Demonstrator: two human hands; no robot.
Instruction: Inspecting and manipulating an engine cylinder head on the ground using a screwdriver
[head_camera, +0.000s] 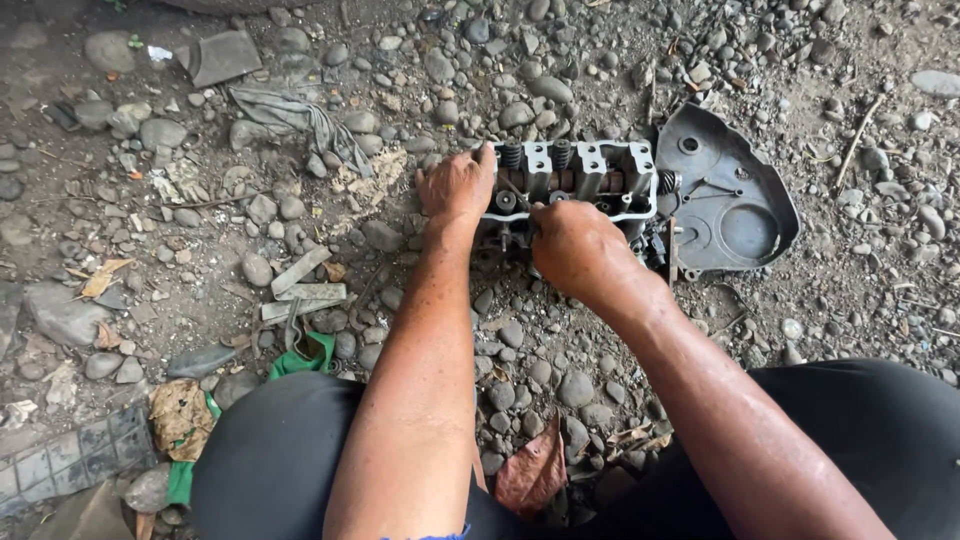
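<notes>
1. Looking down from the head view: cylinder head (575, 180) sits on the gravel ground (150, 230), far centre, with valve springs (512, 155) showing on top.
2. Left hand (455, 188) is spread flat, fingers apart, pressing its left end. Right hand (575, 245) is curled at the near edge, fingertips pinched on something small; can't tell what.
3. Grey metal cover (735, 195) lies just right, touching or nearly.
4. Risk: loose stones could let the casting rock, and a small part dropped here would likely vanish in the gravel.
5. Room: open ground left and far; rag (290, 115) well left; knees crowd the near side.
</notes>
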